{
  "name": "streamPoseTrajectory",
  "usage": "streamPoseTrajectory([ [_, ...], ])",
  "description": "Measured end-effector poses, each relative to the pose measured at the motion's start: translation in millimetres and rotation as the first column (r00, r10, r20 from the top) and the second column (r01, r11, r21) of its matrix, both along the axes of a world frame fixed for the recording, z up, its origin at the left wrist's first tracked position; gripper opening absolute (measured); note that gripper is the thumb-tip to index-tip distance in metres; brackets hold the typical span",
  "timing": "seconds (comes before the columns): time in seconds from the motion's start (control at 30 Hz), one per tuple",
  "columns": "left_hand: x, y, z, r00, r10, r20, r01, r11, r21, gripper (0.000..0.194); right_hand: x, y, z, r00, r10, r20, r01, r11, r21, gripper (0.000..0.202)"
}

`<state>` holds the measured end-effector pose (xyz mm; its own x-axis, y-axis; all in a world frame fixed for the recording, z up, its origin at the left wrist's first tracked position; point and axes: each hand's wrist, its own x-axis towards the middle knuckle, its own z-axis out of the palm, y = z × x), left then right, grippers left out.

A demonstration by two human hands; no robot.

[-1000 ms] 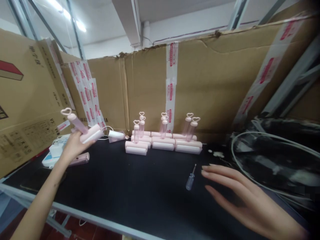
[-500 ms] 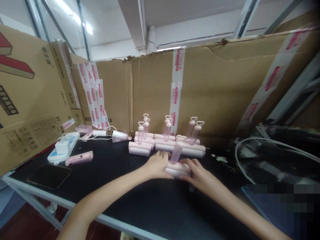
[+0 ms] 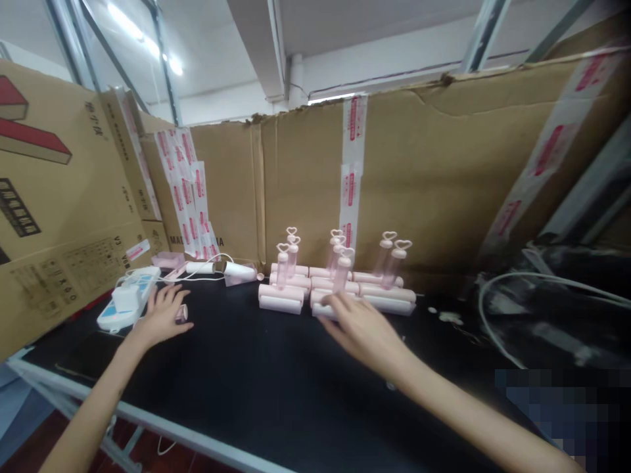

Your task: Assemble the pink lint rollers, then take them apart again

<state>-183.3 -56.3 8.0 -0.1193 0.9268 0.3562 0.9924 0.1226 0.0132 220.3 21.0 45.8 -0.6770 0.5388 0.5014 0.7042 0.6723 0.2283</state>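
Several pale pink lint rollers with heart-shaped loops on upright handles stand in rows on the black table. My right hand [image 3: 362,325] has its fingers on the head of a lint roller [image 3: 342,274] in the middle of the front row, hiding part of it. Another lint roller [image 3: 280,297] stands to its left and one more [image 3: 389,299] to its right. Farther left, my left hand [image 3: 165,315] is open, fingers spread over a pink slim piece [image 3: 183,313]. Only that piece's end shows, so I cannot tell if the hand touches it.
A white and blue power strip [image 3: 129,302] with a plugged-in adapter lies at the left, near a dark phone [image 3: 83,355]. White cables run to a white and pink device [image 3: 240,272]. Cardboard walls [image 3: 296,184] enclose the back. Cable and clear plastic [image 3: 532,322] lie at the right.
The lint roller both hands held in front has moved back into the front row, with my right hand still at it. My left hand has let go and moved left to the pink piece.
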Motion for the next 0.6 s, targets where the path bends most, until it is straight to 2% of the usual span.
streamPoseTrajectory([
  [0.03, -10.4, -2.1, -3.6, 0.999, 0.051, 0.002, -0.051, 0.997, -0.063, 0.058, -19.6, -3.4, 5.6, 0.994, 0.111, 0.019, -0.11, 0.993, -0.042, 0.02],
  [0.1, -21.0, -4.9, -9.3, 0.996, 0.092, 0.024, -0.087, 0.983, -0.161, 0.049, -66.7, -2.1, 14.2, 0.981, 0.194, 0.025, -0.19, 0.975, -0.116, 0.02],
  [0.2, -18.7, -3.9, -13.9, 0.996, 0.06, 0.062, -0.045, 0.976, -0.214, 0.041, -140.4, 18.8, 21.1, 0.993, 0.114, 0.042, -0.104, 0.978, -0.181, 0.028],
  [0.3, -7.5, 1.0, -13.0, 0.996, 0.02, 0.086, 0.001, 0.972, -0.237, 0.038, -191.2, 52.7, 26.4, 0.997, -0.027, 0.068, 0.043, 0.968, -0.248, 0.032],
  [0.37, 0.1, 4.2, -9.8, 0.995, 0.001, 0.101, 0.024, 0.97, -0.244, 0.038, -207.8, 73.0, 29.7, 0.991, -0.085, 0.101, 0.111, 0.947, -0.301, 0.033],
  [0.43, 5.7, 6.5, -5.6, 0.992, -0.014, 0.124, 0.044, 0.967, -0.251, 0.038, -215.2, 84.7, 30.5, 0.987, -0.091, 0.13, 0.131, 0.932, -0.339, 0.033],
  [0.5, 9.2, 7.2, -0.5, 0.988, -0.018, 0.151, 0.058, 0.963, -0.264, 0.036, -218.4, 86.0, 27.9, 0.987, -0.057, 0.147, 0.107, 0.927, -0.359, 0.033],
  [0.6, 12.5, 4.6, 9.4, 0.965, 0.003, 0.262, 0.082, 0.946, -0.314, 0.038, -217.1, 70.5, 22.2, 0.987, 0.037, 0.156, 0.023, 0.93, -0.367, 0.033],
])
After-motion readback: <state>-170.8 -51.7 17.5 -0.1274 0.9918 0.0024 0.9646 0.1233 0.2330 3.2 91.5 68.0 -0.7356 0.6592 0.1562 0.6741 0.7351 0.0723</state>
